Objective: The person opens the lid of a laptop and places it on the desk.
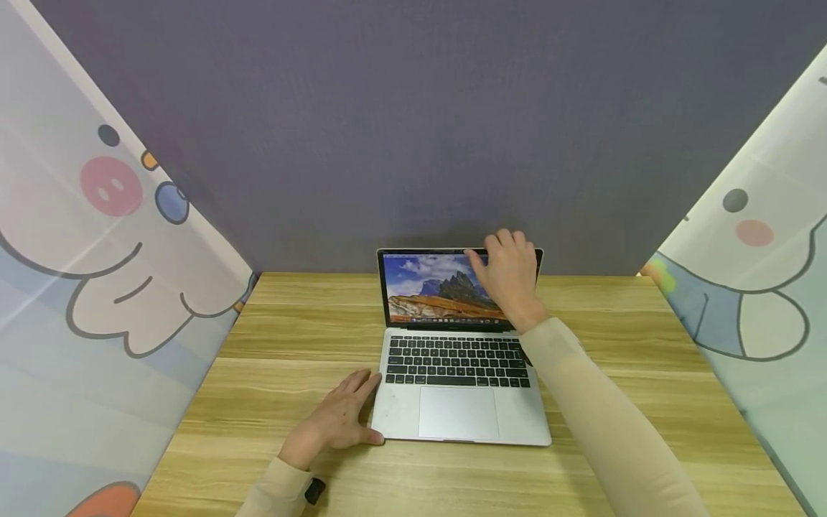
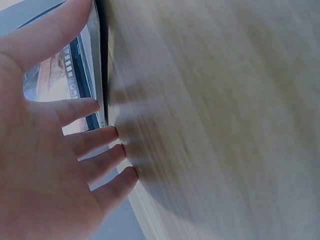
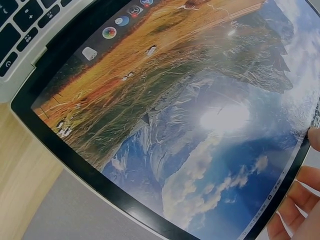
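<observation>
A silver laptop (image 1: 459, 413) stands unfolded on the wooden table, its screen (image 1: 426, 287) lit with a mountain picture. At the screen's upper right edge, my right hand (image 1: 510, 276) grips the lid, thumb in front and fingers reaching behind. The right wrist view shows the thumb and fingers (image 3: 295, 202) at the top bezel. My left hand (image 1: 339, 416) rests beside the base's front left corner, thumb at the front edge and index finger at the left side. In the left wrist view its fingers (image 2: 102, 162) are spread and fairly straight, with tips down on the table.
The wooden table (image 1: 291, 323) extends to both sides of the laptop. A dark grey panel (image 1: 413, 129) rises behind it. Cartoon-printed sheets (image 1: 64, 301) hang on the left and right. A small black object (image 1: 314, 491) sits at the left sleeve.
</observation>
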A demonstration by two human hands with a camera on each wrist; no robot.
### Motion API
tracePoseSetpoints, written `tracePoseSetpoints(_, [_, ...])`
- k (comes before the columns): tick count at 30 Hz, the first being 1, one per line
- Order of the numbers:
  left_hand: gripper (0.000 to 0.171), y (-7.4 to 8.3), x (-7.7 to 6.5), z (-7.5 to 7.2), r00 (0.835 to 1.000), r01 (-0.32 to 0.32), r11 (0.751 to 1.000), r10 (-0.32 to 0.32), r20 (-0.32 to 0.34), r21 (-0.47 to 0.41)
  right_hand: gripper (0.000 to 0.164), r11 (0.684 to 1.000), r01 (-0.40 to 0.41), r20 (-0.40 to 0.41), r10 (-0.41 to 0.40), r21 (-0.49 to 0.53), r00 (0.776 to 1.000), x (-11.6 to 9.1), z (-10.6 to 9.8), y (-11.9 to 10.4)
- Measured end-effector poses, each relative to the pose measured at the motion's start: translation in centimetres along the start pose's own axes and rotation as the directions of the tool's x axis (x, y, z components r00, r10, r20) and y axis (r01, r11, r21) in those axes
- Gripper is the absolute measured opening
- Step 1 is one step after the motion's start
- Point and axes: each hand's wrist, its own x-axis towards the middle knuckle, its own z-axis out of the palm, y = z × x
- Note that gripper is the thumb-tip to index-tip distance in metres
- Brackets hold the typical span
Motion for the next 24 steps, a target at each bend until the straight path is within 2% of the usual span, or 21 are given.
tracePoseSetpoints(13, [0.108, 0.03, 0.00, 0.00, 1.000, -0.003, 1.000, 0.003, -0.004, 0.010, 0.034, 1.000, 0.028, 0.039, -0.028, -0.007, 0.999, -0.41, 0.45, 0.52])
tracePoseSetpoints(18, [0.108, -0.07, 0.04, 0.03, 1.000, -0.012, 1.000, 0.012, -0.001, 0.013, 0.036, 0.999, 0.043, 0.110, -0.041, -0.016, 0.993, -0.62, 0.49, 0.69])
tracePoseSetpoints(24, [0.107, -0.10, -0.04, 0.10, 1.000, -0.006, 1.000, 0.006, -0.005, 0.012, 0.039, 1.000, 0.005, 0.205, -0.008, 0.018, 0.979, -0.62, 0.62, 1.03])
